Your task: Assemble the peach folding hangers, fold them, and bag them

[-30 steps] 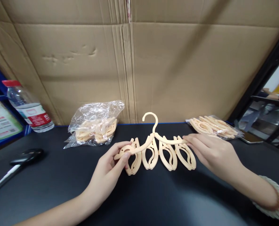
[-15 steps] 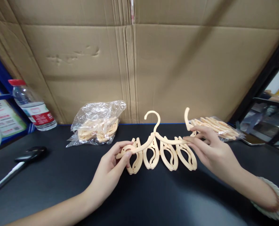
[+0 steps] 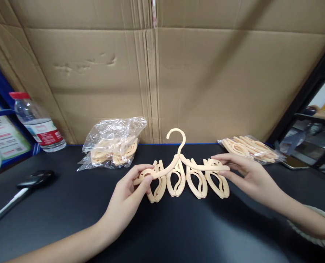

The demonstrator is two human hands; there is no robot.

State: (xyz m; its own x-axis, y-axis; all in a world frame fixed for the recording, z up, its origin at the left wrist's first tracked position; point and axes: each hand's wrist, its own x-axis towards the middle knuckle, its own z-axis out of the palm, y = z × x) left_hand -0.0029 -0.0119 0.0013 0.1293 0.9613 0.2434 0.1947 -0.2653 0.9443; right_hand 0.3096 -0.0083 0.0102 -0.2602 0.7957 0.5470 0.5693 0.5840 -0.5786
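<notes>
A beige plastic folding clothes hanger (image 3: 168,170) is spread open above the table, its hook standing up at the middle. My left hand (image 3: 132,186) pinches the hanger's left end between thumb and fingers. At the opposite tip, my right hand (image 3: 246,173) grips with its fingers over the top edge and its thumb at the lower side. Behind and below the spread arms, several folded beige hangers (image 3: 176,188) lie in a row on the black table (image 3: 176,233). The spread hanger partly covers their upper ends.
Clear plastic bags of beige hangers lie at the back left (image 3: 111,146) and back right (image 3: 251,149). A red-capped bottle (image 3: 43,126) and a black object with a white cable (image 3: 36,179) are on the left. A cardboard wall (image 3: 102,80) closes off the back.
The piece sticking up from the hanger's right arm has swung down into line with the arm. My right hand has shifted slightly outward; my left hand keeps its hold.
</notes>
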